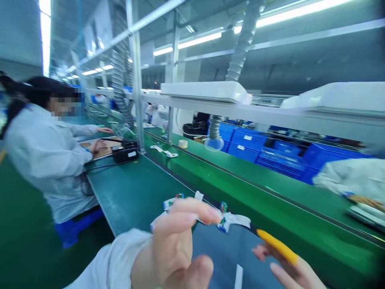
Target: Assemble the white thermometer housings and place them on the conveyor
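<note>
My left hand, in a white sleeve, is raised over the bench with its fingers bent and the thumb apart. Nothing shows between them. Just beyond its fingertips lies a small part with blue ends, a bit of green and a white strip. A similar part is half hidden behind the same hand. To the right, my right hand has its fingers apart and holds nothing I can see; a yellow finger cover is on one finger. Between the hands, a white strip lies on the dark mat.
A green conveyor belt runs beyond the bench, carrying white-strip parts and a tape roll. A co-worker sits at left beside a black device. A metal post, shelf and blue crates stand beyond.
</note>
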Available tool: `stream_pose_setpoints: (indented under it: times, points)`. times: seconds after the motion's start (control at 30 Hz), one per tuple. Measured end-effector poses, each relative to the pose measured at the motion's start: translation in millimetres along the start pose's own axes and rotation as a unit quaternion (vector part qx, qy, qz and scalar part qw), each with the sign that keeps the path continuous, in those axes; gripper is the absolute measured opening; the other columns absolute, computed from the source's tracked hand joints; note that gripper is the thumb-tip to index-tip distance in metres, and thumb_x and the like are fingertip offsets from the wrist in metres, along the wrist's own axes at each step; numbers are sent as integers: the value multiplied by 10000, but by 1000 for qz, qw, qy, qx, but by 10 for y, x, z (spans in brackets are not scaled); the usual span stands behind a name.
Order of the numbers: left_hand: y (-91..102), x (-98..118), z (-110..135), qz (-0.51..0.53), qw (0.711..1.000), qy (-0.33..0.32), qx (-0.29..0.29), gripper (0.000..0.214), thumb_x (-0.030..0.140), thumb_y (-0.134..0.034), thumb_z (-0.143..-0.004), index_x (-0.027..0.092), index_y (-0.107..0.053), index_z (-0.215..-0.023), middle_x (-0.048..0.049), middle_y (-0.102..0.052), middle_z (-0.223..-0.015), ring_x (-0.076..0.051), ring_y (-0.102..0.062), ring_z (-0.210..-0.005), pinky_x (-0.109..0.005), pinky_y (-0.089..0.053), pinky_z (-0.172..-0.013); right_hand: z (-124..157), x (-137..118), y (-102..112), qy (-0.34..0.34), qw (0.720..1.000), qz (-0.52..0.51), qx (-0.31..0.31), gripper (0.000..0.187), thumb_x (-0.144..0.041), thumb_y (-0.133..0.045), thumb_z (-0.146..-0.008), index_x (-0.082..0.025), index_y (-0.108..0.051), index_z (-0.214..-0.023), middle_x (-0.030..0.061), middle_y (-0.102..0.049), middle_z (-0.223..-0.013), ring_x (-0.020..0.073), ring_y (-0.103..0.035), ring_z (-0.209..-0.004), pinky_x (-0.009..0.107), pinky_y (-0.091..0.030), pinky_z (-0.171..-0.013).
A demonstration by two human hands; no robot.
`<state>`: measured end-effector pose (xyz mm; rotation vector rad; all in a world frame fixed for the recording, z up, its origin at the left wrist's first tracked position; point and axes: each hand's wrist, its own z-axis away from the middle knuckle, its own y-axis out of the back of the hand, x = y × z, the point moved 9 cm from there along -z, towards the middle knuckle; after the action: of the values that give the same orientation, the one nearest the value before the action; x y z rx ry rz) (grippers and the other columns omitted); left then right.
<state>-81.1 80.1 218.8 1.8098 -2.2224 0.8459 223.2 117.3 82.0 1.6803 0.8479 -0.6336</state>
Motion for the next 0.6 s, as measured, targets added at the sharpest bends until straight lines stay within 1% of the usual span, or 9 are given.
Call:
stream_pose_setpoints:
  times: [0.03,0.1,0.13,0.2,0.27,0.33,0.47,0.53,0.6]
  points:
    - [-137,-251,237,-3,998,23,-51,272,310,-500,-816,301,-485,-1087,-22,-605,-835,-157,-582,-756,-293,-476,-692,-53,59,-30,-7,1000,-7,4,385,-480,-481,-811,-272,-534,-1131,85,-628,-951,235,-595,-916,362,-496,-800]
    - [-368,-1010,913,-44,967,204,-146,156,197,-469,-826,236,-568,-940,-41,-623,-796,-147,-585,-716,-252,-469,-646,-252,263,0,-41,992,-41,114,437,-431,-407,-834,-156,-516,-1155,127,-631,-960,249,-591,-918,408,-465,-853]
    - [-468,-1311,1271,-61,943,264,-193,137,190,-460,-822,206,-589,-865,-53,-627,-753,-147,-581,-665,-249,-460,-609,-390,372,-91,-61,991,-1,122,444,-381,-414,-819,-136,-500,-1179,132,-625,-996,253,-579,-945,421,-442,-883]
    - [-645,-1711,1836,-85,901,320,-281,165,185,-448,-804,169,-611,-782,-82,-628,-713,-166,-571,-637,-266,-439,-586,-683,523,-400,-65,984,150,64,485,-215,-396,-763,-120,-466,-1234,140,-542,-1188,252,-480,-1115,425,-347,-979]
    - [-740,-1899,2111,-89,880,333,-327,164,177,-457,-774,163,-616,-736,-88,-624,-690,-177,-561,-624,-275,-422,-570,-865,703,-691,-81,954,287,-20,616,-103,-410,-681,-89,-398,-1297,152,-364,-1365,273,-284,-1274,453,-223,-1037]
    - [-687,-2002,2143,-85,880,356,-303,151,167,-468,-753,170,-617,-776,-100,-630,-788,-198,-574,-711,-284,-430,-612,-907,839,-825,-103,928,350,-73,658,-62,-425,-644,-83,-392,-1300,165,-310,-1393,302,-205,-1302,494,-148,-1037]
    - [-280,-2226,2012,-63,886,444,-119,316,218,-533,-738,185,-535,-1052,-124,-485,-1224,-238,-444,-1139,-323,-369,-925,-752,804,-775,-110,929,342,-90,422,-118,-472,-673,-128,-584,-1079,133,-561,-1104,255,-482,-1065,409,-257,-982]
    - [-109,-2371,2042,-30,857,513,-30,450,238,-581,-714,168,-456,-1141,-131,-411,-1305,-230,-364,-1227,-320,-275,-1020,-602,682,-735,-99,940,314,-94,347,-154,-502,-677,-145,-606,-1008,89,-582,-977,200,-536,-908,308,-368,-863]
    - [-42,-2480,2130,35,801,597,39,507,239,-610,-694,160,-425,-1159,-128,-414,-1315,-223,-363,-1240,-303,-276,-1021,-424,493,-716,-76,960,252,-93,339,-165,-524,-675,-158,-597,-1006,60,-568,-917,168,-535,-816,249,-404,-738]
